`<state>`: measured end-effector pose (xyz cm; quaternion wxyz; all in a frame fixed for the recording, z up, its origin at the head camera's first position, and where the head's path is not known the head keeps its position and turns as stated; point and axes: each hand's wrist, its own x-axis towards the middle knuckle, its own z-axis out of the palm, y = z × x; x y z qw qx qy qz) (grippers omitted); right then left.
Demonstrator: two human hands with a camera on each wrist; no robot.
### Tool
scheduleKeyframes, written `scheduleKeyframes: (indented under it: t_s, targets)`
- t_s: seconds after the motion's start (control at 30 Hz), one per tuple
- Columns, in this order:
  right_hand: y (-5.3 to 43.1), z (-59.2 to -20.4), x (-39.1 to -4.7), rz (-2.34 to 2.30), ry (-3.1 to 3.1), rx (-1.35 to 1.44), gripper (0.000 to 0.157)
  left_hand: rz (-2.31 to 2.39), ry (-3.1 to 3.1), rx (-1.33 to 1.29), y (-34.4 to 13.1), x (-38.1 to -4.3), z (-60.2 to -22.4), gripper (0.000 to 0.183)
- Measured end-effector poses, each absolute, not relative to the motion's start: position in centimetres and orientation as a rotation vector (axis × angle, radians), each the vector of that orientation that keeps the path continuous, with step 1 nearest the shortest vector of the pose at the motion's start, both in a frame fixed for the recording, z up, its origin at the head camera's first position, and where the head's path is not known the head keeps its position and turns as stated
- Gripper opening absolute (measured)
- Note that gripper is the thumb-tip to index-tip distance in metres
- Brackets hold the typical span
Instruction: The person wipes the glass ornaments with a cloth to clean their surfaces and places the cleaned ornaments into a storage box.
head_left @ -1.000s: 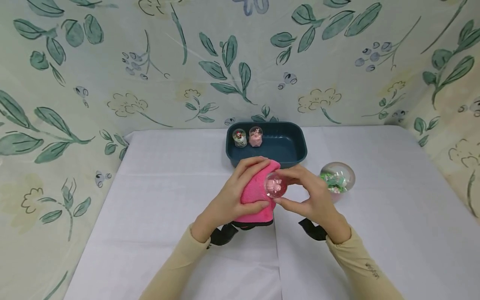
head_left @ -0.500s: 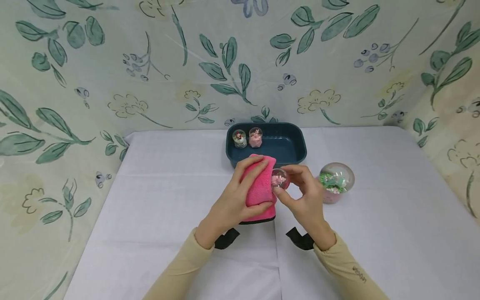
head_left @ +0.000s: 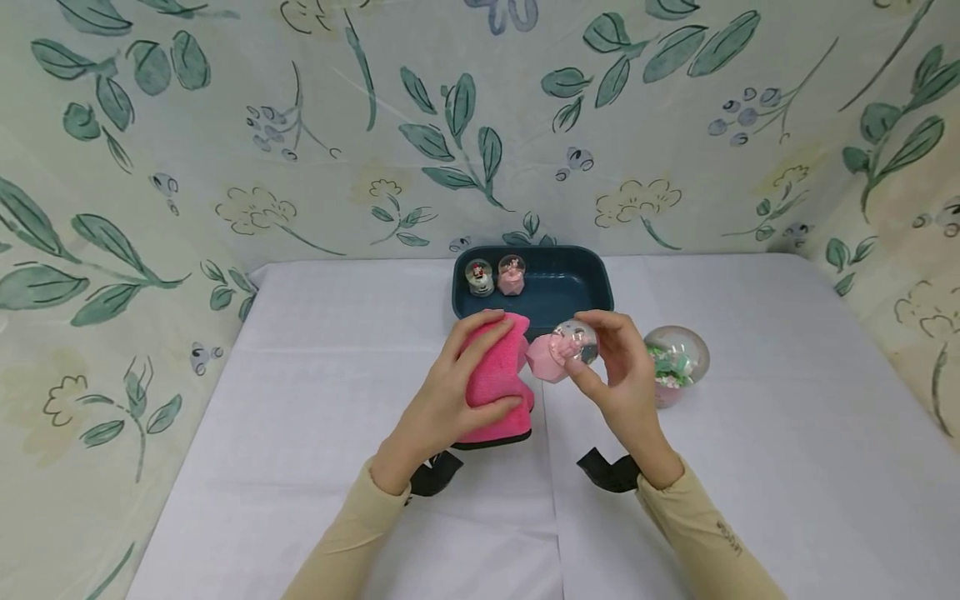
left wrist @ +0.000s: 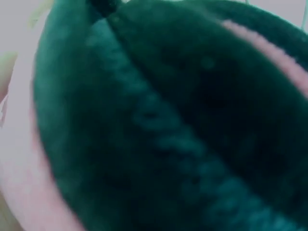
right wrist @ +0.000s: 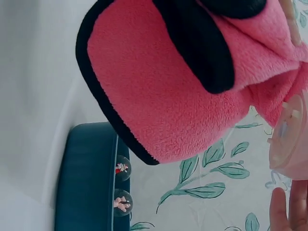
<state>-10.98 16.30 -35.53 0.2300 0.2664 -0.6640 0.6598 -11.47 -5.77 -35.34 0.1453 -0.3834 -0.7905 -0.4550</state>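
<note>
Pink-based snow globe (head_left: 553, 356) got tipped since half a second ago, so its base now points at the pink cloth (head_left: 495, 383), which slid a bit left with the left hand (head_left: 446, 392). That hand grips the cloth (black edging and all), while the right hand (head_left: 626, 387) pinches the globe by its clear dome. Base and cloth are super close, can't tell if touching. Behind, a dark blue tray (head_left: 573, 292) holds two small globes (head_left: 512, 277), and a bigger globe (head_left: 678, 358) stands to the right.
</note>
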Motion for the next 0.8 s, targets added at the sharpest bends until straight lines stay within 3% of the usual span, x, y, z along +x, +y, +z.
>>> scheduleKeyframes:
  t_s: [0.27, 0.8]
  targets:
    - [17.0, -35.1, -12.3, 1.990, -1.768, 0.829, 0.039, -1.310, -2.285, -1.089, -6.3, -11.5, -35.1, 0.080]
    - [17.8, -34.6, -16.0, 2.027, -1.993, 0.634, 0.038, -1.294, -2.306, -1.054, -7.0, -11.5, -35.4, 0.076]
